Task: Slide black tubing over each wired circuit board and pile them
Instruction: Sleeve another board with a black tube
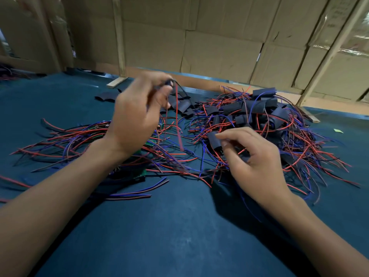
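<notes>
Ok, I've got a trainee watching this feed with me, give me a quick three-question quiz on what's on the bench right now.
1. True or false: the left hand is lifted above the table with wires hanging from its fingers.
2. Which hand pinches a piece of black tubing low over the wires? A. left B. right C. neither
3. Fill in: the pile of sleeved boards lies to the person's ____ side; the unsleeved green boards lie under the left wrist.

Key:
1. True; the held piece itself is blurred.
2. B, the right hand.
3. Right.
</notes>
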`<state>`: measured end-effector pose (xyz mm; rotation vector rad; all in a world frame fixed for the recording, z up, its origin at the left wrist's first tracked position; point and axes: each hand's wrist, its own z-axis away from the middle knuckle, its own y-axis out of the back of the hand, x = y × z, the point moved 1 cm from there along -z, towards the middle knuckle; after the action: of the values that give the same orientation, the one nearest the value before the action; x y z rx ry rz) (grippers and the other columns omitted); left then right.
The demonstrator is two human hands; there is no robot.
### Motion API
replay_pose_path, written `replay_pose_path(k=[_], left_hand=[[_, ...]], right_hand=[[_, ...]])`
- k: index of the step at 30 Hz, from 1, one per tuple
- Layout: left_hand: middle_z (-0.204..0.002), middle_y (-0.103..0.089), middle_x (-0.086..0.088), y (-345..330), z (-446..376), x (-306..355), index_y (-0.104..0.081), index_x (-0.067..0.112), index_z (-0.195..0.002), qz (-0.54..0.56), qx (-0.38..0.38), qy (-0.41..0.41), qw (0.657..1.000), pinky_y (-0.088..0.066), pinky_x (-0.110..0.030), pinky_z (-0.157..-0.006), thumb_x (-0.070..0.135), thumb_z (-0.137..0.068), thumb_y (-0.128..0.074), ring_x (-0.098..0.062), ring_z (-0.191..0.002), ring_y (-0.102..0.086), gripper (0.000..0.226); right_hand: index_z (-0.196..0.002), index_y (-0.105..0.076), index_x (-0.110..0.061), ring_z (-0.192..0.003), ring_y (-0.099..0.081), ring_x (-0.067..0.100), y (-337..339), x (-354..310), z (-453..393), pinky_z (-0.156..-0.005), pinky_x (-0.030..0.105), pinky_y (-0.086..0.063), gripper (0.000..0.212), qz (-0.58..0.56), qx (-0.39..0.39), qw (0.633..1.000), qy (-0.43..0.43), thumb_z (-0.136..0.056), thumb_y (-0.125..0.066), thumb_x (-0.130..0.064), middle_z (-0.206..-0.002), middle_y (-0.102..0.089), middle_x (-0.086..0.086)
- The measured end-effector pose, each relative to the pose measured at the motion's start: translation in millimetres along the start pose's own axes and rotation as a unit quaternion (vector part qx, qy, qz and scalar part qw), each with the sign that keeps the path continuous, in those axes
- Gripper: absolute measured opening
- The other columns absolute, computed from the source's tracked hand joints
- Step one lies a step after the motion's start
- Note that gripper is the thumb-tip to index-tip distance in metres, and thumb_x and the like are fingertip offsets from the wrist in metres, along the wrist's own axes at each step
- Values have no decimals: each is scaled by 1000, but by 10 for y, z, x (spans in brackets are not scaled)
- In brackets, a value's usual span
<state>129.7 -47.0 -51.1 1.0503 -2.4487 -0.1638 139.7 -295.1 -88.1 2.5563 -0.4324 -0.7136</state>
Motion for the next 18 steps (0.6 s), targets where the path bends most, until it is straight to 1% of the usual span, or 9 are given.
replay_pose_path(k=[2,4,7,9,11,12,14,16,18], left_hand=[[-96,-70,-8,-20,-33,45,-54,7,-114,135,82,140,977,-55,-31,-66,18,-106,-50,-16,-72,-69,14],[-94,-71,-5,-61,-69,79,-54,13,-107,301,99,282,905,-52,-29,-57,19,-106,-49,-14,-66,-66,8],[-88,-73,-9,-150,-42,140,-59,17,-95,475,-19,411,778,-43,-22,-50,20,-103,-52,-12,-60,-61,11],[-87,-74,-10,-225,20,214,-60,18,-88,530,-85,447,716,-41,-19,-45,21,-102,-51,-10,-57,-60,17],[-88,-75,-12,-310,78,298,-61,15,-91,567,-124,459,673,-43,-19,-44,21,-103,-49,-11,-57,-63,18],[-89,-75,-13,-346,109,335,-62,13,-95,572,-140,456,667,-45,-20,-44,21,-102,-50,-12,-58,-65,16],[-89,-75,-15,-398,174,384,-66,12,-95,560,-169,444,679,-47,-22,-45,25,-97,-57,-13,-59,-67,16],[-88,-75,-14,-427,236,428,-71,16,-82,536,-190,430,701,-47,-22,-45,29,-91,-63,-13,-57,-67,17],[-82,-75,-14,-465,305,457,-71,18,-74,521,-184,421,719,-44,-21,-42,29,-88,-65,-15,-53,-66,19]], right_hand=[[-101,-76,-8,-92,-68,10,-3,-16,6,-85,29,-52,21,-6,2,1000,-14,-89,-67,7,-97,-72,-1],[-100,-76,-10,-89,-67,8,-11,-33,11,-83,21,-50,26,-64,2,996,-67,-89,-65,10,-95,-73,-2],[-106,-70,-11,-84,-68,12,-12,-66,-11,-81,25,-55,28,-265,19,949,-168,-92,-61,12,-96,-75,-2],[-112,-67,-10,-78,-67,13,-12,-72,-30,-78,22,-54,28,-313,26,930,-193,-93,-62,10,-93,-75,-2],[-114,-67,-10,-73,-66,13,-27,-78,-32,-73,20,-53,28,-323,23,922,-211,-92,-64,6,-87,-73,-5],[-116,-67,-10,-71,-66,13,-36,-82,-30,-71,21,-53,28,-326,23,920,-214,-92,-65,5,-85,-73,-5],[-119,-67,-10,-70,-64,14,-38,-94,-25,-69,21,-52,30,-337,21,918,-210,-91,-66,1,-82,-70,-5],[-123,-66,-8,-72,-61,15,-3,-106,-34,-71,22,-52,33,-358,8,915,-186,-90,-67,-1,-82,-66,-2],[-126,-65,-6,-75,-56,14,53,-119,-41,-73,22,-49,38,-344,-28,927,-148,-89,-67,1,-83,-62,-1]])
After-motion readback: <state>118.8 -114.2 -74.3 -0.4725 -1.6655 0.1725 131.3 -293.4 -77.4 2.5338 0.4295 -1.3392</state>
